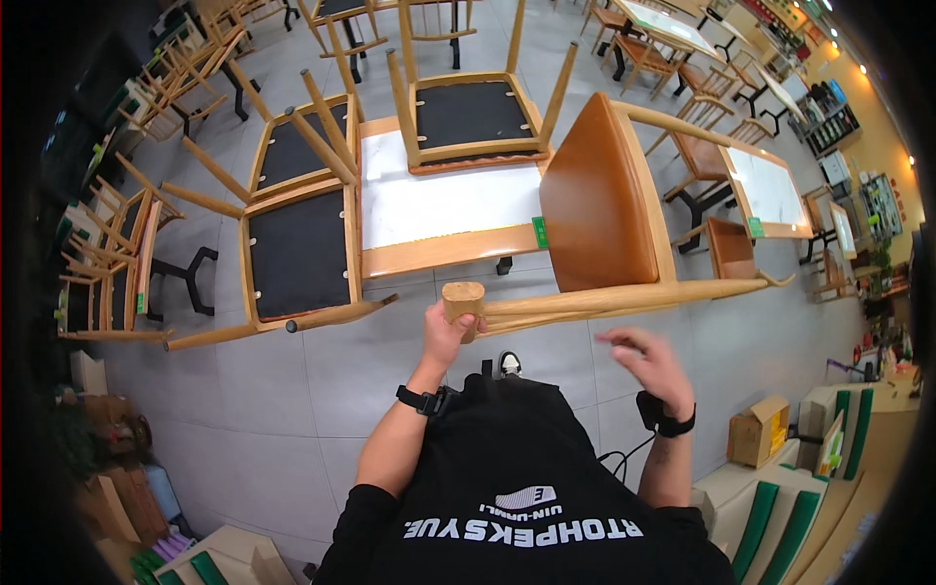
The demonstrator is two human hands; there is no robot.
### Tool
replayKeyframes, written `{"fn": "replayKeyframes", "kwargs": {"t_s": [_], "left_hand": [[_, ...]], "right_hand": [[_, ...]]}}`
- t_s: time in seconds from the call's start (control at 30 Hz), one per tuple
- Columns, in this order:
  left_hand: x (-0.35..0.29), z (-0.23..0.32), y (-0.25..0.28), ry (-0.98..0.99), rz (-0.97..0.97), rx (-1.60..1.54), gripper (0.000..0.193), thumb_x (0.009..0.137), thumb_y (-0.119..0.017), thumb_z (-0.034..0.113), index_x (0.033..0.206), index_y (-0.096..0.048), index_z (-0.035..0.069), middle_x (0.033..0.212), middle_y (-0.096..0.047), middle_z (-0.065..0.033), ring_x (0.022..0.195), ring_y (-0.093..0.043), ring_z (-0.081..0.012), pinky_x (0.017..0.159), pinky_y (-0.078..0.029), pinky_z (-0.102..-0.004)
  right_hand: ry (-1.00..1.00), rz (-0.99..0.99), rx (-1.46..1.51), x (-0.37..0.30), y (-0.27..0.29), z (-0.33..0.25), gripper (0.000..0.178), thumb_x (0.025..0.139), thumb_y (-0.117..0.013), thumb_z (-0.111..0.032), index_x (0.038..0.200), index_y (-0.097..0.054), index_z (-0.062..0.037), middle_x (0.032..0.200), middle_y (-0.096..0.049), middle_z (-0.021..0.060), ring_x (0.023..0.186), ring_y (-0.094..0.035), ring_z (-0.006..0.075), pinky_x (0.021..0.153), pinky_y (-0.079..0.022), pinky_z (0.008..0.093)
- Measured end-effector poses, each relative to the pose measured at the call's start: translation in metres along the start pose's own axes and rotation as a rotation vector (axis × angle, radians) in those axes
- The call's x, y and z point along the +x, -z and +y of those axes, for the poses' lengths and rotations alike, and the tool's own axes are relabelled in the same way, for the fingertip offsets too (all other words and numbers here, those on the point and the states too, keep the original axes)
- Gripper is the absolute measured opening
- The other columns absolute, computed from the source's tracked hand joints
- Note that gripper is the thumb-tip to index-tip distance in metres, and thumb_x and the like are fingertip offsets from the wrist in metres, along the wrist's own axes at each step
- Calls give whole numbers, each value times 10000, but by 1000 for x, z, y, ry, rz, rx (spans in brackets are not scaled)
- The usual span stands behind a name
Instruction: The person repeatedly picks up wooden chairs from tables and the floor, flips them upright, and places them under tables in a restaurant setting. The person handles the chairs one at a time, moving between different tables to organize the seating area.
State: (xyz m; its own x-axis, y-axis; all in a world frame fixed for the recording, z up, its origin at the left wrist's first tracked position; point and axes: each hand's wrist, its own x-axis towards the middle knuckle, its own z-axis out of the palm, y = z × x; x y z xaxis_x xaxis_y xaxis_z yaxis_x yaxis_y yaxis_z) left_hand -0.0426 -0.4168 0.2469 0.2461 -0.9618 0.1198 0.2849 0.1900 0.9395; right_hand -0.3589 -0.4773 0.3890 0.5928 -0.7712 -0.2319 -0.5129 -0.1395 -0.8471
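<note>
My left hand (pixel 449 333) grips the end of the backrest of a wooden chair (pixel 624 295), with its thumb against the rail. The chair is tipped on its side, its brown padded seat (pixel 600 200) facing left and its legs pointing right. It overlaps the right end of a white-topped table (pixel 439 207); whether the two touch I cannot tell. My right hand (pixel 651 366), slightly blurred, is open just below the chair's lower rail, holding nothing and apart from the wood.
Upturned chairs with black undersides (pixel 297 255) rest at the table's left end, and another upturned chair (pixel 473 119) lies on its far side. More tables and chairs (pixel 770 190) stand to the right. A cardboard box (pixel 759 432) and green-and-cream benches (pixel 780 517) are at the lower right.
</note>
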Motion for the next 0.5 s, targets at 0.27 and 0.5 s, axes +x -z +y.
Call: {"fn": "replayKeyframes", "kwargs": {"t_s": [0.27, 0.5], "left_hand": [[5, 5, -19, -10, -49, 38, 613, 795, -686, 529, 1014, -598, -37, 720, -649, -70, 640, -623, -137, 606, -510, -282], [-9, 9, -39, 84, -150, 115, 575, 709, -794, 433, 1037, -605, 0, 873, -667, -66, 803, -636, -164, 730, -508, -293]], "right_hand": [[473, 544, -635, 80, -54, -18, 295, 815, -672, -341, 752, -638, -55, 770, -645, 93, 755, -622, 238, 718, -463, 353], [491, 674, -715, 74, -54, 23, 273, 753, -681, -232, 540, -575, -98, 504, -523, 39, 489, -523, 229, 490, -380, 353]]}}
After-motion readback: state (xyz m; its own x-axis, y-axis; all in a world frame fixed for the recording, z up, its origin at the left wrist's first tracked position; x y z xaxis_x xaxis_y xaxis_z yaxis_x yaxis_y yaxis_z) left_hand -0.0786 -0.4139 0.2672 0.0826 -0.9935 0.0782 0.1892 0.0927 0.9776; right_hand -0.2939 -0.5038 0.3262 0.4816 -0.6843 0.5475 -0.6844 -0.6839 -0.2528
